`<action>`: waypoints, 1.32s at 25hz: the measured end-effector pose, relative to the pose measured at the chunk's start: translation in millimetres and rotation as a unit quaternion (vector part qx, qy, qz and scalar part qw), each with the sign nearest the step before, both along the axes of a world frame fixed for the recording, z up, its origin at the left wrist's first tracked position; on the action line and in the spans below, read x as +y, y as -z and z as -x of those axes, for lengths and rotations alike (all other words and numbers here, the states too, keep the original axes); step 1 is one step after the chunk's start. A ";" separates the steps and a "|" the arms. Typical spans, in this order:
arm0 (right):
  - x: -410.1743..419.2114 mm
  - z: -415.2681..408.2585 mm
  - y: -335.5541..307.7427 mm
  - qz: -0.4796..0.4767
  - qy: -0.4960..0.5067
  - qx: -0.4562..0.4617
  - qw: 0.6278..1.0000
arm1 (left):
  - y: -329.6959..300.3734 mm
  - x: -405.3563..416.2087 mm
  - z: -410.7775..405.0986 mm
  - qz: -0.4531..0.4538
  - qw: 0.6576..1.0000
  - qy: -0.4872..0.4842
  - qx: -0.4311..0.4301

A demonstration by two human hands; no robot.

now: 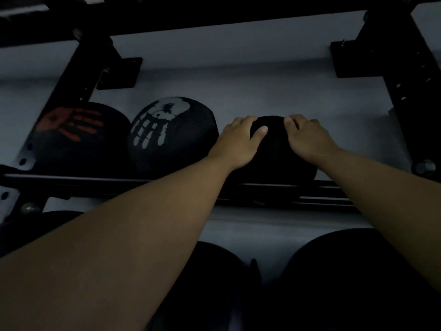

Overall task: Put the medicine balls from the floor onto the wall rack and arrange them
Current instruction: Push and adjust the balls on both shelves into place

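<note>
Though the lighting is poor, the black wall rack (403,75) dominates the view, its uprights bolted to a pale wall (226,89) and its horizontal rails (95,181) carrying a row of medicine balls. Below that row, two further dark balls (346,271) sit on a lower tier, only partly visible.

On the upper rails, from the left, stand a ball with a red handprint (71,137), then a ball with a white handprint (171,132) touching or nearly touching it, then a plain black ball (274,149) just beside the white-printed one. The plain ball rests on the rails against the wall, which appears to be what keeps it from rolling.

The left hand (238,142) lies flat on the ball's upper left side and the right hand (307,137) on its upper right, each pressed to the surface, the two apart from one another. I judge this as steadying or turning the ball to match its neighbours.

Being round, the ball has no long axis; no print shows on its visible face, so its facing cannot be told.
</note>
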State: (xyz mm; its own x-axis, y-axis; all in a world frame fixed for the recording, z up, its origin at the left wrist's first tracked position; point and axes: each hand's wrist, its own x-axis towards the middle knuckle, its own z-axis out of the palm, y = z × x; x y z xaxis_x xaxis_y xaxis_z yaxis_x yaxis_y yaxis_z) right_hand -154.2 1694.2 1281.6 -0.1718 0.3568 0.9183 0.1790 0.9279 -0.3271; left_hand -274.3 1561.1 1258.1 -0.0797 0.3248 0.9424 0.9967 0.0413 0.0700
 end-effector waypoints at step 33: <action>-211.2 189.8 -15.8 -0.155 0.108 -0.048 0.981 | -6.4 -194.7 219.7 0.003 0.999 -0.043 0.007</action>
